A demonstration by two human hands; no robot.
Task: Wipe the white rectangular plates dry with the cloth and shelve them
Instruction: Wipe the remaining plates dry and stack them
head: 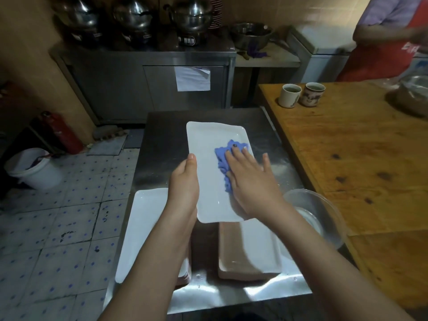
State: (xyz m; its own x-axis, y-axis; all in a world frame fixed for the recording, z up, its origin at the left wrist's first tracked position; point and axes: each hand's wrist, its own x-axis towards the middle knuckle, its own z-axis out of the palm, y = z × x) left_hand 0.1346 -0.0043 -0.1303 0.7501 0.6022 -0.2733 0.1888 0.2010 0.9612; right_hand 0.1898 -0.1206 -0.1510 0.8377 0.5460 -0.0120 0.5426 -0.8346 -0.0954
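Plate: white, rectangular, glossy, shallow raised rim; held tilted above the steel table. Stiff, breakable, probably slippery while damp; best gripped along a long edge, thumb over the rim. Left hand: closed on the plate's left edge, thumb on top. Right hand: flat, fingers spread, pressing a crumpled blue cloth onto the plate's right half. Further white plates lie below the held plate, one stack left, one right; their count cannot be told. Clear bowl right of the plate.
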